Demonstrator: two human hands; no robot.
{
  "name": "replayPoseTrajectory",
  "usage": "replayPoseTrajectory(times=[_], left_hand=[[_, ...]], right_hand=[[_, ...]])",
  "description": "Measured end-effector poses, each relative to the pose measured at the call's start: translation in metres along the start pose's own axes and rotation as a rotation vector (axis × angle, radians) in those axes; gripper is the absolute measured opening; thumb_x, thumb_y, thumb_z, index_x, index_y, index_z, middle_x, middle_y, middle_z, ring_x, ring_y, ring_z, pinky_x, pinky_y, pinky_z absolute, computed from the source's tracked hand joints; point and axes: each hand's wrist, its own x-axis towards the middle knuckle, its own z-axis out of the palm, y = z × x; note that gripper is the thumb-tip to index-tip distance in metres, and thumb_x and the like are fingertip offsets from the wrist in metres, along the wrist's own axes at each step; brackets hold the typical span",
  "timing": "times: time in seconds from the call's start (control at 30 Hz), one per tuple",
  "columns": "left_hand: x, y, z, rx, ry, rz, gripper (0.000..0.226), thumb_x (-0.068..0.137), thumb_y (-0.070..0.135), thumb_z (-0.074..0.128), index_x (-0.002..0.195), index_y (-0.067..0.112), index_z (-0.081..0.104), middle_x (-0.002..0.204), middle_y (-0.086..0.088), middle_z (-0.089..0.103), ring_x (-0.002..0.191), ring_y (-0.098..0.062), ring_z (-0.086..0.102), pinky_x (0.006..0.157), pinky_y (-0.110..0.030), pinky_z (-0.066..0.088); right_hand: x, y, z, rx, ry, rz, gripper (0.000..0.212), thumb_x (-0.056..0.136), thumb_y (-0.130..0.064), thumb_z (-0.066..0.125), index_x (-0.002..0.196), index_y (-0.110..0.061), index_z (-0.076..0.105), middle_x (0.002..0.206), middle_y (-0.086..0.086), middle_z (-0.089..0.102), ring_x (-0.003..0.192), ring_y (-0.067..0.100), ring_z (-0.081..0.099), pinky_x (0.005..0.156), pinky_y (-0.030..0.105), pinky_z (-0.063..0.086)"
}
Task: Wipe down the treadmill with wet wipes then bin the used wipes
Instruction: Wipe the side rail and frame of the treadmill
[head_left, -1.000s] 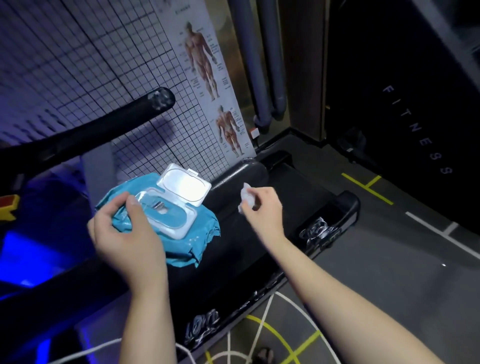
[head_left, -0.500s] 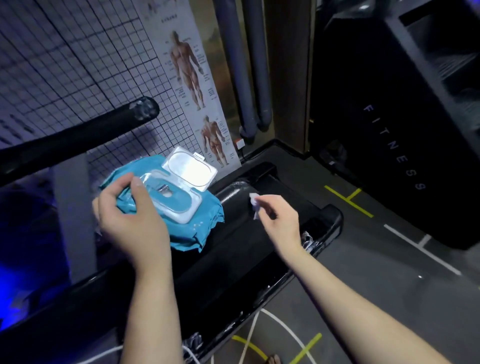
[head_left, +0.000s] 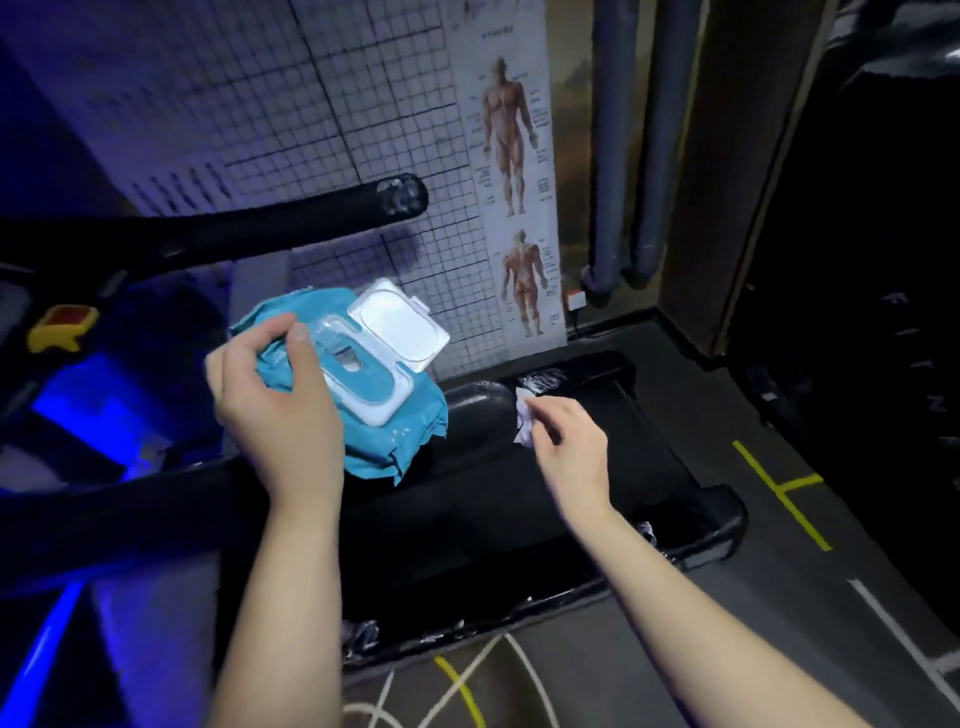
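My left hand (head_left: 270, 400) grips a teal pack of wet wipes (head_left: 379, 431) from its left side, holding it above the black treadmill (head_left: 467, 499). The pack's white flip lid (head_left: 397, 325) stands open. To the right, my right hand (head_left: 566, 447) pinches a small crumpled white wipe (head_left: 523, 421) in its fingertips, over the treadmill's dark belt. The two hands are apart, with the pack between them.
A black handrail (head_left: 218, 234) crosses the upper left and another runs below my left hand. A grid wall chart with an anatomy poster (head_left: 514, 171) stands behind the treadmill. Grey pipes (head_left: 623, 156), a dark cabinet on the right, and floor with yellow and white lines (head_left: 779, 493).
The view has swung left and slightly up. My right hand with the wipe has dropped a little lower over the belt. My left hand keeps its hold on the pack.
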Motion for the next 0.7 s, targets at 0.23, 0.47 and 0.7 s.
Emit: replayPoseTrajectory(times=[0.23,0.47,0.7], left_hand=[[-0.037,0.043,-0.026,0.161,0.113,0.002,0.02,0.1,0.017,0.065,0.114,0.005,0.074,0.114,-0.003,0.063,0.104,0.002,0.053,0.099,-0.006,0.036],[-0.031,0.049,-0.02,0.215,0.365,-0.103,0.019,0.098,0.012,0.065,0.11,0.001,0.075,0.114,-0.022,0.066,0.102,-0.014,0.056,0.095,0.0,0.032],[-0.013,0.034,0.03,0.174,0.415,-0.065,0.018,0.097,0.015,0.067,0.109,0.005,0.076,0.109,-0.004,0.066,0.1,0.002,0.054,0.098,-0.007,0.038]], right_hand=[[0.029,0.034,-0.029,-0.115,-0.385,0.211,0.029,0.09,-0.012,0.058,0.107,-0.02,0.079,0.098,0.001,0.078,0.091,0.019,0.069,0.072,0.017,0.043],[0.05,-0.012,-0.056,0.0,-0.506,0.025,0.034,0.087,-0.009,0.058,0.077,-0.039,0.067,0.087,-0.01,0.071,0.087,0.004,0.064,0.07,0.006,0.04],[0.079,-0.002,-0.07,-0.041,-0.583,-0.033,0.023,0.086,-0.016,0.056,0.076,-0.031,0.071,0.091,-0.012,0.071,0.088,0.001,0.061,0.07,0.006,0.039]])
